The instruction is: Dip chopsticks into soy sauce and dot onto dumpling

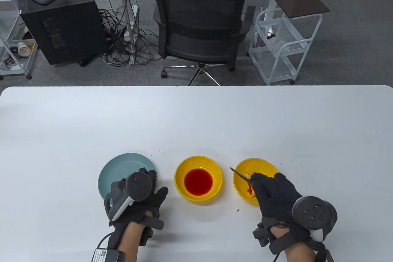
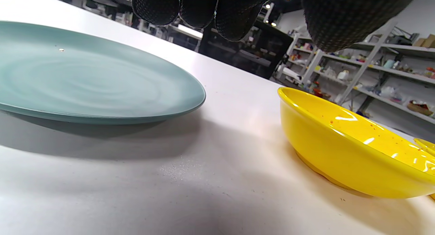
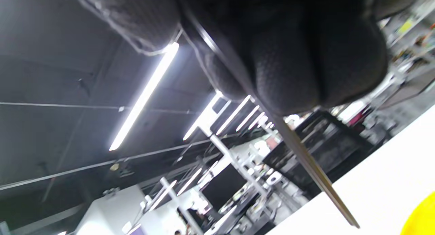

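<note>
A yellow bowl of red sauce [image 1: 198, 179] stands in the middle of the white table [image 1: 196, 114]; it also shows in the left wrist view [image 2: 353, 153]. A second yellow bowl [image 1: 254, 166] at the right holds a pale dumpling [image 1: 252, 193] with red dots, mostly hidden under my right hand [image 1: 271, 193]. My right hand grips metal chopsticks [image 1: 238, 173] over that bowl; their free ends point up and to the left, also in the right wrist view [image 3: 312, 168]. The lower tips are hidden by the hand. My left hand [image 1: 144, 191] rests flat on the table, empty, beside the teal plate [image 1: 121, 171].
The teal plate [image 2: 88, 78] lies empty at the left, partly under my left hand. Small red specks lie on the table near the bowls. A black office chair [image 1: 201, 33] and a white cart [image 1: 282, 37] stand beyond the table's far edge.
</note>
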`<state>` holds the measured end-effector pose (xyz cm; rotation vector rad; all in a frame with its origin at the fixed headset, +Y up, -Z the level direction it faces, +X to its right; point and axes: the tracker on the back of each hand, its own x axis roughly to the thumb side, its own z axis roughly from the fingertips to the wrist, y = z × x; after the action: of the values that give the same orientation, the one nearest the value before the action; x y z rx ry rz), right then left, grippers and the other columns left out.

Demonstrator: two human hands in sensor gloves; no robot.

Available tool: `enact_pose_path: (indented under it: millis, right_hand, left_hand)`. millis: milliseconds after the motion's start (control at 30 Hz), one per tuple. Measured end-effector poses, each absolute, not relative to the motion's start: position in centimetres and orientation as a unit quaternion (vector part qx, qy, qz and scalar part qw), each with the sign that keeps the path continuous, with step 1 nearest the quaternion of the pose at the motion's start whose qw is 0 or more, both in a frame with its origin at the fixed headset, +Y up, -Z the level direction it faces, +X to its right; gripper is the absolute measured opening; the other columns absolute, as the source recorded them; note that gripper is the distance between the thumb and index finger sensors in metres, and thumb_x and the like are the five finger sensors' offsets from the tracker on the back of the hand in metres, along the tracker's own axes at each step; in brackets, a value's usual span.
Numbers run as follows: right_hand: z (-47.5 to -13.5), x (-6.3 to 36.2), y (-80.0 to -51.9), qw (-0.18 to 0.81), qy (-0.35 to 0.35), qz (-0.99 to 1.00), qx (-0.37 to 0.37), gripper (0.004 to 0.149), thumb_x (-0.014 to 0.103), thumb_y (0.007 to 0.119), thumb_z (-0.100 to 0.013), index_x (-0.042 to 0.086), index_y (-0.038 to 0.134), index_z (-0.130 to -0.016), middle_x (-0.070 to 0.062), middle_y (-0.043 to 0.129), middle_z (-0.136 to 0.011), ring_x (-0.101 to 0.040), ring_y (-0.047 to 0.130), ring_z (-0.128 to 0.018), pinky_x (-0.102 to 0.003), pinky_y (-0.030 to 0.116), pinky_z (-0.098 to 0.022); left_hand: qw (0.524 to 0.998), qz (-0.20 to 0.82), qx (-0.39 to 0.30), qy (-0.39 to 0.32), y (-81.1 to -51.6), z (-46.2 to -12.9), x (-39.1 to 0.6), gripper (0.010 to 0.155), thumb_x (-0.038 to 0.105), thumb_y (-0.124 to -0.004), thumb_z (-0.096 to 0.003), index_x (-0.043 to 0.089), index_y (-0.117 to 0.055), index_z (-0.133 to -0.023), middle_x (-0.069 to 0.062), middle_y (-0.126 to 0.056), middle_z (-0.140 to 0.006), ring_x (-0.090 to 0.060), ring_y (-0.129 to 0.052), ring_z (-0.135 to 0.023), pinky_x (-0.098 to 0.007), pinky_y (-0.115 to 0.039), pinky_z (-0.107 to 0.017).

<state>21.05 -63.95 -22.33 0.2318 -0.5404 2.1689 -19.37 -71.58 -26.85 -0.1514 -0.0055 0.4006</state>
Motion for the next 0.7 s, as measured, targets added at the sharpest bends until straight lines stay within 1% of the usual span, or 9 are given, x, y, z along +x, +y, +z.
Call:
enact_pose_path:
  millis: [133, 267, 367, 467, 700]
  right_hand:
    - [-22.5, 23.4, -63.8, 0.424, -0.224, 0.877, 0.037, 0.057, 0.047, 0.073, -0.044, 0.001, 0.093, -0.07, -0.024, 0.104, -0.053, -0.048, 0.101, -0.043, -0.074, 0.061, -0.063]
    - [-22.7, 24.1, -64.1, 0.425, -0.208, 0.881, 0.01, 0.057, 0.048, 0.073, -0.044, 0.001, 0.093, -0.069, -0.024, 0.105, -0.052, -0.047, 0.102, -0.041, -0.074, 0.062, -0.062]
    - [-22.8, 23.8, -64.2, 0.419, -0.206, 0.884, 0.014, 0.057, 0.048, 0.073, -0.043, 0.001, 0.092, -0.07, -0.024, 0.104, -0.053, -0.047, 0.102, -0.043, -0.074, 0.061, -0.063]
    - [-23.0, 23.2, -64.4, 0.399, -0.186, 0.898, 0.024, 0.058, 0.049, 0.073, -0.043, 0.002, 0.089, -0.074, -0.023, 0.102, -0.059, -0.048, 0.099, -0.049, -0.074, 0.058, -0.064]
    - [-23.4, 22.7, -65.0, 0.383, -0.156, 0.91, 0.028, 0.058, 0.049, 0.073, -0.043, 0.003, 0.089, -0.075, -0.023, 0.101, -0.06, -0.048, 0.099, -0.051, -0.074, 0.058, -0.064]
  left_hand:
    - [0.977, 0.199, -0.075, -0.004, -71.6, -26.9, -19.3, 0.078, 0.061, -0.077, -0.0468, 0.017, -0.06, -0.109, -0.011, -0.049, -0.116, -0.047, -0.058, -0.103, -0.071, -0.04, -0.072]
    - [0.977, 0.2, -0.077, -0.003, -71.6, -26.9, -19.4, 0.078, 0.061, -0.077, -0.0467, 0.017, -0.06, -0.109, -0.011, -0.049, -0.116, -0.047, -0.059, -0.103, -0.071, -0.04, -0.072]
    - [0.977, 0.199, -0.078, -0.001, -71.6, -26.9, -19.4, 0.078, 0.061, -0.077, -0.0467, 0.017, -0.06, -0.109, -0.011, -0.049, -0.116, -0.047, -0.059, -0.103, -0.071, -0.04, -0.072]
    - [0.977, 0.199, -0.081, 0.0, -71.6, -26.8, -19.5, 0.078, 0.061, -0.077, -0.0468, 0.017, -0.06, -0.109, -0.01, -0.049, -0.116, -0.047, -0.059, -0.103, -0.071, -0.04, -0.072]
    - [0.976, 0.2, -0.083, 0.0, -71.6, -26.9, -19.5, 0.078, 0.061, -0.076, -0.0469, 0.016, -0.061, -0.109, -0.011, -0.05, -0.116, -0.047, -0.059, -0.102, -0.071, -0.04, -0.072]
